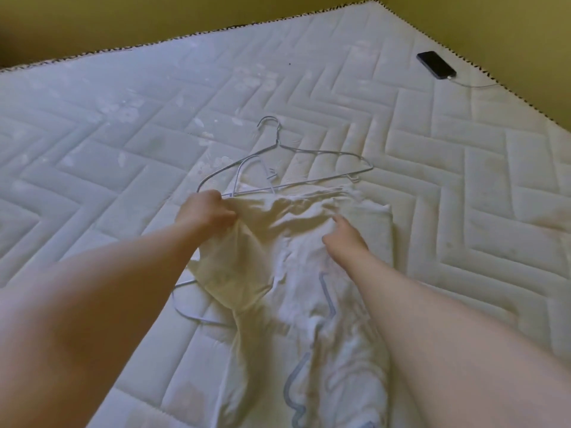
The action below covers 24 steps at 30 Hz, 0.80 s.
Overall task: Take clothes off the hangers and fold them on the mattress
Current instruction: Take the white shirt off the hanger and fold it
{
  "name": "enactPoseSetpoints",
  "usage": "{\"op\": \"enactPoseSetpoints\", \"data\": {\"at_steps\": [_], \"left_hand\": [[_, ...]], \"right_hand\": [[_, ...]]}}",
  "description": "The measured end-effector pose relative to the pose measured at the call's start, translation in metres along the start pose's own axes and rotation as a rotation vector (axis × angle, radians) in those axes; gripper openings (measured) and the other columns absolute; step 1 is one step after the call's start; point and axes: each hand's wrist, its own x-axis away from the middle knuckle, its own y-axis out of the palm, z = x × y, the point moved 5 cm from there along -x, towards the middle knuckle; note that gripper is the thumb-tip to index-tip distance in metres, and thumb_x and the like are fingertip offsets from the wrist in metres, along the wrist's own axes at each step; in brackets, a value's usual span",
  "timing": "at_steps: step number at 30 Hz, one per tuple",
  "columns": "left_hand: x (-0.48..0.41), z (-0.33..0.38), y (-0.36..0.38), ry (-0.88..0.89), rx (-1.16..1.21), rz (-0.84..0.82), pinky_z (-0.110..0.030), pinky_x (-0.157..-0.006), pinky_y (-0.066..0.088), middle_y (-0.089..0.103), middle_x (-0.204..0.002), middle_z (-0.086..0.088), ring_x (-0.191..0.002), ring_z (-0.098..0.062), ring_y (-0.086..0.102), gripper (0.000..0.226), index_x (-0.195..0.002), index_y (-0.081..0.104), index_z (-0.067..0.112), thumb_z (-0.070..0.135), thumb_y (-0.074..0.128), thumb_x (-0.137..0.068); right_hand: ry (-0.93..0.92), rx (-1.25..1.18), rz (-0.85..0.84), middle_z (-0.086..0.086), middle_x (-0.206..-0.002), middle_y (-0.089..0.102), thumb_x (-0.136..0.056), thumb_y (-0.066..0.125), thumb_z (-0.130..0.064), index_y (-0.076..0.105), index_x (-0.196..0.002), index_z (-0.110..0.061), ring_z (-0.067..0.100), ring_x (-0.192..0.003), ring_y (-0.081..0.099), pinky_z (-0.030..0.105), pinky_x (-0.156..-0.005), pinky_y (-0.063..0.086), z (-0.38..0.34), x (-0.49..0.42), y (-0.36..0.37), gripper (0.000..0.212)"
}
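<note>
- Task item: a cream garment (278, 242) lies flat at the centre of the frame on the quilted mattress (123, 149). Its upper edge meets the lower bar of the wire hangers (278, 140), which lie just above it.
- Whether the garment is fully free of those hangers cannot be told; thin loops cross there.
- The left hand (205, 211) pinches the garment's upper left corner, fingers curled into the cloth.
- The right hand (343, 239) holds nothing; its forefinger is stretched out onto the cloth right of centre.
- A white garment with blue trim (340, 350) lies partly under the cream one, running to the lower edge of the frame. Another hanger (197, 319) shows from beneath at lower left.
- Judged step: spreading the cream garment for folding.
- Advice:
  - Confirm the top edge is clear of the wire.
  - Push the hangers towards the upper frame.
  - Hold the pinched corner taut while the right hand smooths the creases outward.
  - Keep the lower garment from dragging along.
- A dark phone (436, 64) on a charging cable (472, 85) lies at upper right, well apart.
- Writing: none legible. No brand or label is visible on the phone, garments or mattress.
</note>
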Motion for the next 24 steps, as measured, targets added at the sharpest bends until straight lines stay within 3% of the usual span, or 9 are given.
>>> {"op": "enactPoseSetpoints", "data": {"at_steps": [5,8,11,13,15,17,20,22,24], "left_hand": [[0.006,-0.005,-0.004,-0.147,0.101,-0.414,-0.02,-0.048,0.036,0.05,-0.065,-0.011,-0.055,-0.022,0.049,0.014,-0.072,0.053,0.003,0.009,0.067,-0.073],[0.003,-0.01,-0.023,-0.095,0.122,-0.349,-0.023,-0.057,0.04,0.056,-0.076,-0.01,-0.066,-0.022,0.052,0.024,-0.08,0.059,0.005,0.016,0.076,-0.067],[0.01,0.003,-0.039,0.014,0.505,-0.313,-0.024,-0.06,0.042,0.057,-0.071,-0.007,-0.066,-0.02,0.053,0.04,-0.074,0.062,0.008,0.026,0.075,-0.041],[0.013,0.007,-0.04,0.048,0.631,-0.342,-0.022,-0.055,0.044,0.056,-0.069,-0.006,-0.063,-0.02,0.054,0.04,-0.075,0.06,0.01,0.026,0.071,-0.039],[0.013,0.007,-0.034,0.057,0.55,-0.371,-0.023,-0.055,0.043,0.054,-0.077,-0.007,-0.068,-0.022,0.053,0.027,-0.084,0.056,0.011,0.021,0.068,-0.062],[0.009,0.0,-0.032,0.063,0.21,-0.284,-0.028,-0.059,0.041,0.052,-0.087,-0.011,-0.076,-0.026,0.049,0.013,-0.094,0.049,0.011,0.018,0.057,-0.085],[0.008,-0.007,-0.041,0.059,-0.288,-0.098,-0.033,-0.067,0.041,0.055,-0.104,-0.015,-0.087,-0.031,0.051,0.015,-0.107,0.043,0.012,0.017,0.045,-0.093],[0.016,0.003,-0.051,0.022,-0.366,-0.012,-0.031,-0.068,0.038,0.053,-0.1,-0.01,-0.095,-0.03,0.054,0.022,-0.112,0.043,0.014,0.016,0.044,-0.09],[0.026,0.028,-0.051,-0.023,-0.177,-0.039,-0.028,-0.062,0.038,0.047,-0.086,-0.006,-0.082,-0.025,0.052,0.027,-0.111,0.041,0.012,0.016,0.047,-0.085]], "right_hand": [[0.072,0.048,-0.131,0.011,-0.146,0.034,-0.092,0.047,-0.021,0.035,-0.143,-0.015,0.03,-0.129,0.041,0.032,-0.099,0.038,0.007,0.013,0.017,0.052],[0.066,0.048,-0.075,0.01,-0.139,0.04,-0.091,0.048,-0.021,0.044,-0.134,-0.014,0.029,-0.121,0.046,0.029,-0.087,0.039,-0.003,0.017,0.008,0.043],[0.063,0.027,-0.028,0.01,-0.134,0.045,-0.089,0.05,-0.022,0.05,-0.126,-0.014,0.029,-0.117,0.048,0.029,-0.086,0.04,-0.011,0.02,0.003,0.037],[0.061,-0.025,-0.03,0.01,-0.128,0.05,-0.089,0.051,-0.022,0.052,-0.119,-0.014,0.028,-0.111,0.051,0.029,-0.086,0.041,-0.016,0.023,0.006,0.032],[0.053,-0.088,-0.061,0.01,-0.121,0.054,-0.09,0.051,-0.021,0.053,-0.115,-0.012,0.024,-0.1,0.05,0.026,-0.079,0.039,-0.021,0.027,0.011,0.027],[0.042,-0.102,-0.096,0.008,-0.114,0.056,-0.091,0.051,-0.021,0.054,-0.114,-0.011,0.021,-0.093,0.048,0.025,-0.076,0.036,-0.025,0.032,0.017,0.026],[0.048,-0.118,-0.139,0.005,-0.104,0.052,-0.091,0.05,-0.023,0.054,-0.111,-0.012,0.021,-0.092,0.047,0.026,-0.076,0.036,-0.024,0.038,0.022,0.023],[0.063,-0.129,-0.156,0.004,-0.103,0.051,-0.091,0.05,-0.023,0.052,-0.105,-0.014,0.021,-0.091,0.047,0.026,-0.075,0.036,-0.021,0.042,0.02,0.017],[0.082,-0.161,-0.145,0.003,-0.1,0.051,-0.091,0.051,-0.023,0.051,-0.1,-0.015,0.021,-0.09,0.047,0.027,-0.075,0.037,-0.016,0.044,0.015,0.012]]}}
